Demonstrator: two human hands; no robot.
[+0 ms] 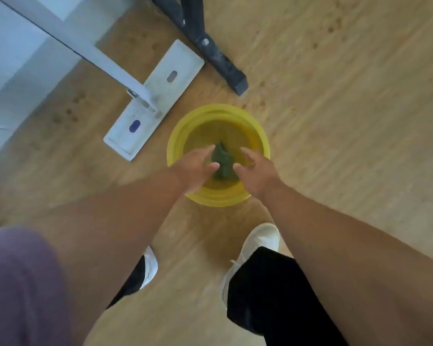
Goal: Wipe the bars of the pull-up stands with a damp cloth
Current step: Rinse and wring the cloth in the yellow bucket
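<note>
Both forearms reach down over one yellow basin (pixel 175 143) on the wood floor (pixel 348 108). The left hand (pixel 198 168) and right hand (pixel 256 173) flank one dark green cloth (pixel 221 162) bunched inside it, fingers loosely spread, gripping nothing. At 12 o'clock stands one black stand foot (pixel 218 58); at 10 o'clock, one white base plate (pixel 158 96).

floor: light wood planks (pixel 348 108) | white flat mop (pixel 155 101) lying left
</note>
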